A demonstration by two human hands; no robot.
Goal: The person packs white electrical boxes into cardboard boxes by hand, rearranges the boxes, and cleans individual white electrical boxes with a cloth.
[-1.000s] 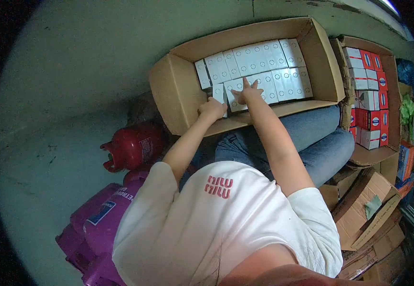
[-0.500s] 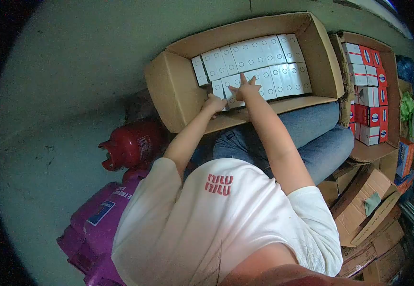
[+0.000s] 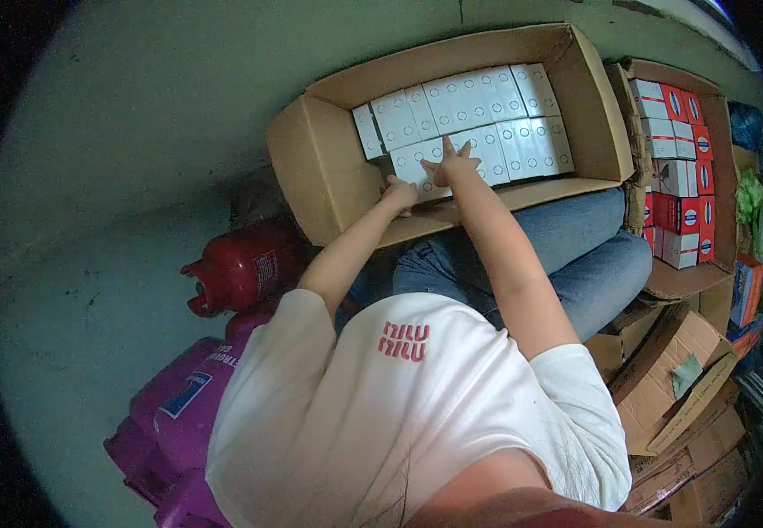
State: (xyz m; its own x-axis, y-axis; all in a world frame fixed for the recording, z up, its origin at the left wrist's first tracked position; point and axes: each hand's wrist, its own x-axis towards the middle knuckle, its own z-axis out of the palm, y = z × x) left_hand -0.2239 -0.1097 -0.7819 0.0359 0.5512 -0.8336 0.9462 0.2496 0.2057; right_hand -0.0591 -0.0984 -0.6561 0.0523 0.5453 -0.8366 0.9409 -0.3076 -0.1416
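A long brown cardboard box stands before me, with two rows of small white boxes packed inside, each marked with round outlines on top. At the left end of the near row, my left hand is closed on a small white box; some of its fingers are hidden against the near wall. My right hand lies open, fingers spread, over the tops of the near-row boxes. The far row reaches further left than the near one, leaving a gap at the near left corner.
To the right stands another carton of red and white boxes. A red gas cylinder and a purple one are at the left. Flattened cardboard lies at the lower right, and a wall rises behind.
The end white box under my left hand has moved right and straightened, closing the slit beside its neighbour. My left hand shifted slightly right and down; my right hand stayed in place.
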